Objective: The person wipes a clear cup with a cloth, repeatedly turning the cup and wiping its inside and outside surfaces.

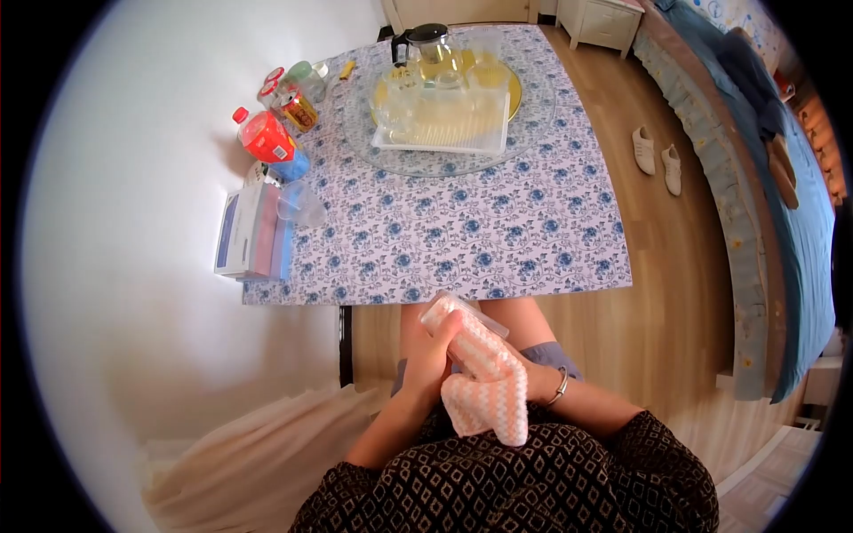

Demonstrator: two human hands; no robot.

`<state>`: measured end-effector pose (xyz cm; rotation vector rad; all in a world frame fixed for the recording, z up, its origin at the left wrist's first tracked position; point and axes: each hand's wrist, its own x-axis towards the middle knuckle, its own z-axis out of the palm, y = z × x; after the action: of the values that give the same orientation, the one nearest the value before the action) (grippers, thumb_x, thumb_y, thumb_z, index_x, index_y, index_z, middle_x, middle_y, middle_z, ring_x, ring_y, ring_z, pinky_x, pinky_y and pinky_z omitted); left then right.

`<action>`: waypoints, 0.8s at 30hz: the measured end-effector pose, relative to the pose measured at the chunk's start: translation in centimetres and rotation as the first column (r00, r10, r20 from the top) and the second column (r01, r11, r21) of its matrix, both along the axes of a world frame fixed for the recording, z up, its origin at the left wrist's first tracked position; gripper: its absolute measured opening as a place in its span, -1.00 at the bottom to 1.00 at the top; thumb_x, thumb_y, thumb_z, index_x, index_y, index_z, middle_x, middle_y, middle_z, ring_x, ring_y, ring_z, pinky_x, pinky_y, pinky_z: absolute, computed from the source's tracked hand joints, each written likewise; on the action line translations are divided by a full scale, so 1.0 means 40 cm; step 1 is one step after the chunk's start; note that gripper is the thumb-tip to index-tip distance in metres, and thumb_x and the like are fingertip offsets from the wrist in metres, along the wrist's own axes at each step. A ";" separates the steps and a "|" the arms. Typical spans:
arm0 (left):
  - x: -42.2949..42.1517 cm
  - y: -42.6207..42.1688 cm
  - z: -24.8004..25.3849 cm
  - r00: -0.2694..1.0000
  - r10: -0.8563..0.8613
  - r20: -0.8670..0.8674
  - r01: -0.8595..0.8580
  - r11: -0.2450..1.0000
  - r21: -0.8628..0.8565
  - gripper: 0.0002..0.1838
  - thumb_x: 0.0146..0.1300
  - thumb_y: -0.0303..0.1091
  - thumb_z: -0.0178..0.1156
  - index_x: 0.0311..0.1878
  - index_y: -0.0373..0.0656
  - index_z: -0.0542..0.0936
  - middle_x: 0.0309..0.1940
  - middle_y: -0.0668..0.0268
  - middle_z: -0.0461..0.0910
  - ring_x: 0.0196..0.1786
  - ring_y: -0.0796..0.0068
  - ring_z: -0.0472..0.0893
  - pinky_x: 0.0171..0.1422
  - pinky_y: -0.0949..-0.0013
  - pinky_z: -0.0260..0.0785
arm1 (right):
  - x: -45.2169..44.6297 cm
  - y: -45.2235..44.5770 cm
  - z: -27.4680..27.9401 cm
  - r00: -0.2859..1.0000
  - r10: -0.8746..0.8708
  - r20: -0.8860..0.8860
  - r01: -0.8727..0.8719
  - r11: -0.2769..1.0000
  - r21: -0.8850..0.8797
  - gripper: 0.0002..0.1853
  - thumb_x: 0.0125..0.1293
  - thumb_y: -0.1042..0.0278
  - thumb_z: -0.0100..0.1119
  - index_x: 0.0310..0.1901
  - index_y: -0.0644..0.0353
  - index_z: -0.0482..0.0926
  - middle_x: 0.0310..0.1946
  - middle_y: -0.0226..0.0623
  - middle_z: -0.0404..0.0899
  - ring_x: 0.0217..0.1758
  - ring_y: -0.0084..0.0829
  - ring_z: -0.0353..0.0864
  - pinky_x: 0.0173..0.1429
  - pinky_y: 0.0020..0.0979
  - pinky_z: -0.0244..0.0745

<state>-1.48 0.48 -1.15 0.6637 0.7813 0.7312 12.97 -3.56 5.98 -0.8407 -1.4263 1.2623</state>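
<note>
The left hand is closed round a pink-and-white striped cloth, its thumb lying along the upper part and the other fingers mostly out of sight. The right hand is just behind the cloth with a bracelet at its wrist; its fingers are hidden, so how far they are bent, and what they grip, I cannot tell. A clear, straight-edged piece shows at the upper end of the cloth, between the hands and a little beyond them, partly covered by it, while the cloth's loose end hangs down towards the lap. The work looks to be in hand rather than finished, since cloth and clear piece are held together; how much of the surface is done, and how much is left, does not show. Both are over the lap, just short of the flowered tablecloth. Farther out, a white tray and a glass teapot are on a round glass turntable, with a carton, a clear cup and a red-labelled bottle along the left edge.
</note>
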 end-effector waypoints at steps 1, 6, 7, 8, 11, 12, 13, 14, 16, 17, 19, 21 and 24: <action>0.001 -0.006 -0.002 1.000 -0.005 0.000 0.005 1.000 0.002 -0.62 0.21 -0.40 0.08 0.08 -0.25 0.28 -0.03 0.22 0.39 0.05 0.44 0.44 0.10 0.33 0.32 | 0.029 0.000 0.107 0.983 0.055 -0.177 -0.092 0.974 -0.208 -0.68 0.08 0.55 0.03 -0.08 0.22 0.35 -0.28 -0.39 0.38 -0.23 -0.60 0.37 -0.16 -0.61 0.32; 0.011 0.004 -0.017 0.972 0.002 0.235 -0.032 0.992 0.123 -0.42 0.12 -0.20 0.22 0.15 -0.19 0.25 0.01 0.17 0.41 0.09 0.24 0.43 0.16 0.19 0.30 | 0.051 -0.012 -0.147 0.988 -0.143 -0.065 0.068 0.764 -0.642 -0.83 0.26 0.44 -0.05 -0.15 0.24 0.45 -0.30 -0.28 0.52 -0.25 -0.50 0.57 -0.21 -0.50 0.51; 0.016 0.012 -0.009 0.946 0.016 0.325 -0.057 0.992 0.117 -0.40 0.09 -0.23 0.26 0.16 -0.19 0.25 0.03 0.16 0.39 0.10 0.19 0.42 0.17 0.15 0.29 | 0.048 -0.014 -0.137 0.987 -0.144 -0.064 0.070 0.764 -0.642 -0.83 0.26 0.44 -0.05 -0.15 0.24 0.45 -0.30 -0.28 0.52 -0.25 -0.50 0.57 -0.21 -0.50 0.51; 0.020 0.014 -0.002 0.930 0.027 0.367 -0.062 0.994 0.085 -0.38 0.07 -0.29 0.27 0.17 -0.19 0.24 0.05 0.13 0.37 0.11 0.11 0.40 0.19 0.10 0.28 | 0.039 -0.014 -0.102 0.986 -0.163 -0.021 0.114 0.769 -0.629 -0.80 0.20 0.41 0.06 -0.15 0.27 0.48 -0.31 -0.32 0.53 -0.26 -0.56 0.55 -0.24 -0.52 0.47; 0.014 0.020 0.007 0.970 0.016 0.244 -0.047 0.992 0.121 -0.41 0.10 -0.32 0.23 0.17 -0.19 0.24 0.03 0.15 0.39 0.09 0.21 0.42 0.17 0.18 0.29 | 0.039 -0.001 -0.112 0.951 -0.155 -0.266 -0.060 0.753 -0.655 -0.82 0.31 0.40 -0.15 -0.12 0.23 0.41 -0.31 -0.32 0.49 -0.31 -0.52 0.53 -0.25 -0.50 0.48; 0.010 0.022 0.002 0.970 0.016 0.244 -0.046 0.992 0.119 -0.41 0.10 -0.32 0.23 0.17 -0.19 0.24 0.03 0.15 0.39 0.09 0.21 0.42 0.17 0.18 0.29 | 0.026 -0.002 -0.120 0.916 -0.111 -0.385 -0.158 0.782 -0.603 -0.81 0.31 0.39 -0.13 -0.09 0.20 0.39 -0.32 -0.35 0.47 -0.35 -0.55 0.50 -0.29 -0.52 0.46; 0.004 0.024 -0.008 0.987 0.016 0.160 -0.027 0.997 0.065 -0.40 0.10 -0.34 0.24 0.18 -0.24 0.22 0.01 0.14 0.40 0.08 0.28 0.42 0.18 0.21 0.27 | 0.012 -0.006 -0.124 0.865 -0.063 -0.498 -0.251 0.805 -0.538 -0.80 0.31 0.37 -0.12 -0.06 0.17 0.37 -0.33 -0.38 0.45 -0.39 -0.58 0.48 -0.32 -0.54 0.44; 0.000 0.027 -0.012 0.997 0.011 0.074 -0.012 1.000 0.012 -0.38 0.10 -0.36 0.25 0.18 -0.28 0.19 -0.01 0.13 0.40 0.07 0.34 0.42 0.19 0.24 0.26 | 0.001 -0.012 -0.119 0.991 0.093 -0.100 -0.118 0.949 -0.293 -0.76 0.26 0.37 -0.04 -0.03 0.09 0.35 -0.35 -0.44 0.43 -0.43 -0.63 0.44 -0.37 -0.55 0.40; -0.004 0.029 -0.013 0.999 -0.012 -0.034 0.013 0.999 0.044 -0.39 0.11 -0.36 0.25 0.18 -0.28 0.20 -0.02 0.16 0.41 0.06 0.37 0.43 0.18 0.25 0.26 | -0.020 -0.030 -0.168 0.972 0.074 -0.225 -0.159 0.908 -0.387 -0.73 0.22 0.37 0.01 -0.02 0.08 0.35 -0.36 -0.46 0.43 -0.42 -0.64 0.44 -0.37 -0.55 0.39; -0.008 0.027 -0.013 0.990 -0.027 -0.142 0.038 0.997 0.072 -0.40 0.12 -0.36 0.24 0.18 -0.28 0.21 -0.03 0.19 0.42 0.04 0.40 0.43 0.17 0.27 0.27 | -0.027 -0.030 -0.168 0.938 0.044 -0.345 -0.213 0.856 -0.471 -0.69 0.18 0.38 0.06 -0.02 0.07 0.35 -0.37 -0.48 0.42 -0.42 -0.65 0.43 -0.37 -0.54 0.39; -0.028 0.027 -0.039 0.993 -0.028 -0.114 0.042 0.993 0.114 -0.38 0.10 -0.33 0.26 0.19 -0.26 0.21 -0.02 0.18 0.41 0.06 0.37 0.43 0.17 0.25 0.27 | 0.001 -0.037 -0.144 0.931 0.012 -0.365 -0.202 0.850 -0.486 -0.68 0.17 0.39 0.06 -0.01 0.07 0.34 -0.36 -0.48 0.43 -0.41 -0.64 0.44 -0.36 -0.54 0.39; -0.026 0.032 -0.042 0.996 -0.030 -0.084 0.044 0.986 0.159 -0.36 0.08 -0.31 0.28 0.19 -0.23 0.21 -0.02 0.17 0.41 0.08 0.33 0.42 0.18 0.23 0.26 | 0.033 -0.038 -0.101 0.947 0.031 -0.320 -0.188 0.861 -0.473 -0.66 0.16 0.40 0.07 0.00 0.08 0.34 -0.35 -0.48 0.43 -0.40 -0.63 0.44 -0.34 -0.53 0.40; 0.004 0.032 0.002 0.943 -0.005 0.333 -0.055 0.984 0.172 -0.32 0.00 -0.24 0.33 0.17 -0.14 0.24 0.03 0.08 0.38 0.14 0.12 0.38 0.22 0.09 0.24 | 0.048 -0.029 -0.089 0.995 0.095 0.006 -0.090 0.952 -0.292 -0.64 0.15 0.41 0.08 0.02 0.08 0.33 -0.34 -0.48 0.43 -0.38 -0.62 0.45 -0.32 -0.53 0.41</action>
<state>-1.32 1.75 -1.09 0.6699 0.4169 0.9165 14.91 -4.70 2.41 -0.9940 -1.3258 1.5660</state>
